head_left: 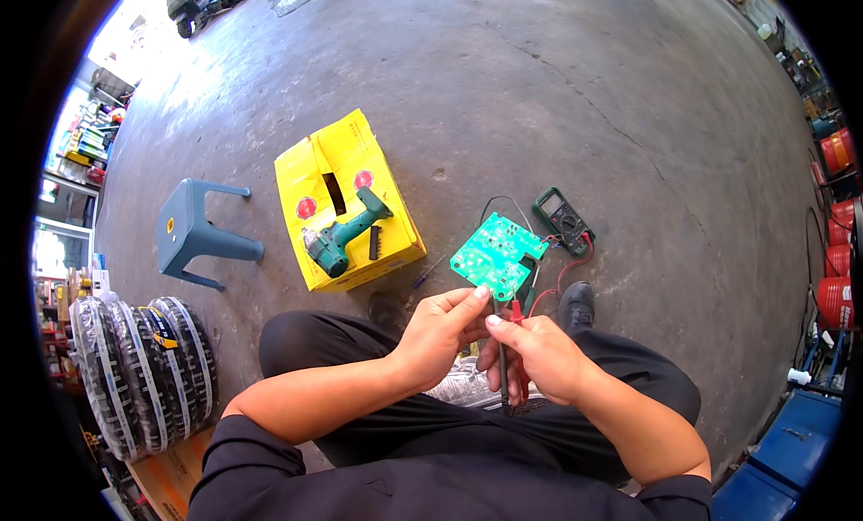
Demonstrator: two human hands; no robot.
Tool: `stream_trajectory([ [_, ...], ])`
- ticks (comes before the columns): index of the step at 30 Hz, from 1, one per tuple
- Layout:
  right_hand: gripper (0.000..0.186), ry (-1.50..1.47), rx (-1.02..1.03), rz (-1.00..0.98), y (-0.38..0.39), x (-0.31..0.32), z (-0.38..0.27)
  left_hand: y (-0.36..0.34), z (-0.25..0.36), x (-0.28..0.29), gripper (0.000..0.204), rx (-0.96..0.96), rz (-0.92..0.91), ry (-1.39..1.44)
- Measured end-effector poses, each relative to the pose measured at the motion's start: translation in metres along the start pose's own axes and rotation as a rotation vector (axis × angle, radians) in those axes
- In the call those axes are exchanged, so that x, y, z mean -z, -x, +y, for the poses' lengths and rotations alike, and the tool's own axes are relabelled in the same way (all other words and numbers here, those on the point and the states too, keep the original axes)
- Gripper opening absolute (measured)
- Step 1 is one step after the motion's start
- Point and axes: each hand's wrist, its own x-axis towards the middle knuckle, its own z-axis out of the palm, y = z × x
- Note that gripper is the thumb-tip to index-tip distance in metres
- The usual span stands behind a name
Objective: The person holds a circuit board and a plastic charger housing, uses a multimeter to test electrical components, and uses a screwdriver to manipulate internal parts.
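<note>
Now left hand [440, 334] pinches circuit board [497, 253] lower edge; right hand [537, 355] grips probes [510, 359]; open floor [539, 98] beyond.

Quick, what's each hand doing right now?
Left hand: closed, pinching the green circuit board by its lower edge.
Right hand: closed on the probes, red and black.

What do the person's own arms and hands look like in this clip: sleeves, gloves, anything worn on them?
Both hands, the left hand and the right hand, are bare, with no gloves. No rings, watch or bracelet can be made out. The forearms are uncovered from wrist to above the elbow. Dark, near-black sleeves are pushed up on the upper arms and match the dark top. The nails look short and unpainted.
</note>
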Motion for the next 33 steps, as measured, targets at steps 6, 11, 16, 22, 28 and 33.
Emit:
stream_trajectory([
  [6, 0.048, -0.142, -0.029, -0.019, -0.004, -0.006, 0.005, 0.002, 0.006, -0.003, 0.028, 0.085, 0.032, -0.045],
  [11, 0.051, -0.110, -0.055, 0.022, -0.007, -0.017, 0.007, 0.003, 0.009, 0.005, 0.024, 0.176, 0.066, -0.003],
  [16, 0.038, 0.364, 0.245, 0.278, 0.015, 0.002, -0.012, -0.007, 0.023, 0.006, 0.024, 0.139, 0.195, 0.140],
  [22, 0.041, 0.466, 0.435, 0.580, 0.011, 0.032, -0.013, -0.001, 0.051, 0.014, 0.022, 0.064, 0.093, 0.131],
  [28, 0.035, 0.793, 0.404, 0.447, 0.007, 0.020, 0.003, 0.004, 0.073, 0.002, 0.019, -0.167, 0.089, 0.037],
  [33, 0.044, 0.802, 0.702, 0.660, -0.009, 0.014, 0.015, 0.011, 0.084, 0.004, 0.025, -0.215, 0.038, -0.048],
])
